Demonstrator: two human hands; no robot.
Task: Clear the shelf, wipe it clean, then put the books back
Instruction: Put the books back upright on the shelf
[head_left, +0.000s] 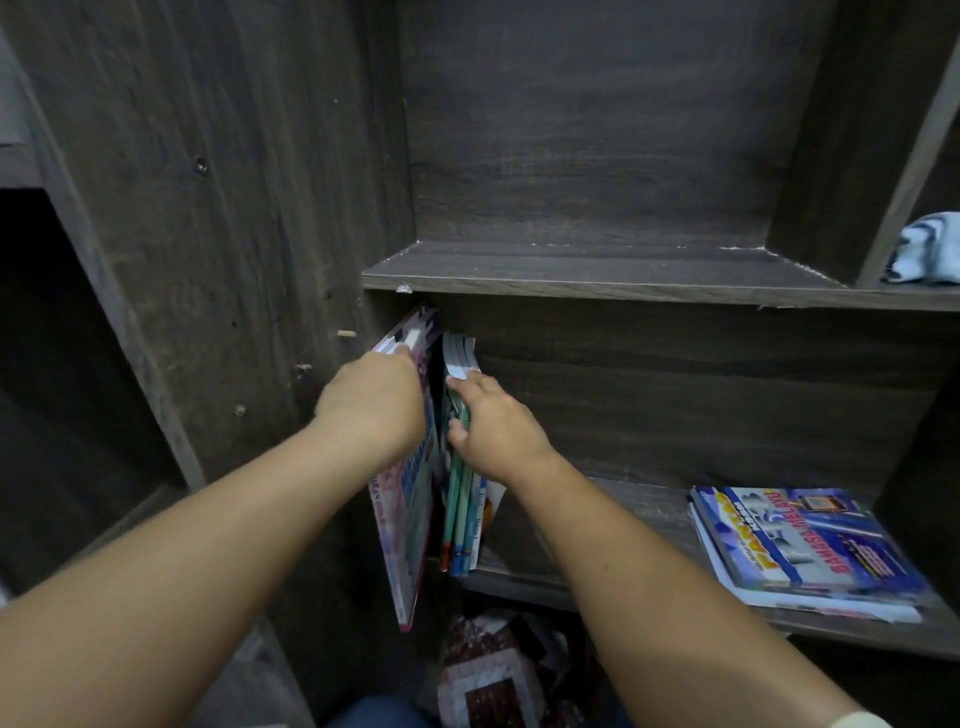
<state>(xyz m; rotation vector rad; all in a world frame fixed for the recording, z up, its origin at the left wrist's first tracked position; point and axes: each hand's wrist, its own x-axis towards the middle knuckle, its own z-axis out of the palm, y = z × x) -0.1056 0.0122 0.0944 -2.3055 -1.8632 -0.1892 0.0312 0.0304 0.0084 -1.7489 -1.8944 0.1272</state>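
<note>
Books with thin green and blue spines (460, 514) stand upright at the left end of the dark wood-grain lower shelf (623, 512), close to the centre of the view. A large pink-covered book (402, 525) stands tilted just at their 9 o'clock side, its lower corner reaching down past the shelf's front edge. Nearest, at 6 o'clock, a brown and white patterned thing (488, 675) lies below the shelf; what it is cannot be told. Two bare forearms reach in from 7 and 5 o'clock. The left hand (371, 400) grasps the upper part of the large pink-covered book, fingers curled over its edge. The right hand (493, 421) is wrapped round the thin green and blue spines, fingertips tucked into the gap beside the pink cover. The hands are just beside each other without touching. At 4 o'clock, well apart on the same shelf, a flat stack of glossy blue workbooks (810, 551) lies with yellow and red lettering on top. Farther off, at 12 o'clock, the dark wooden upper shelf (597, 270) shows pale chips along its edges. At 2 o'clock, past an upright divider, a crumpled white and pale blue cloth (930, 249) rests on that same board.
</note>
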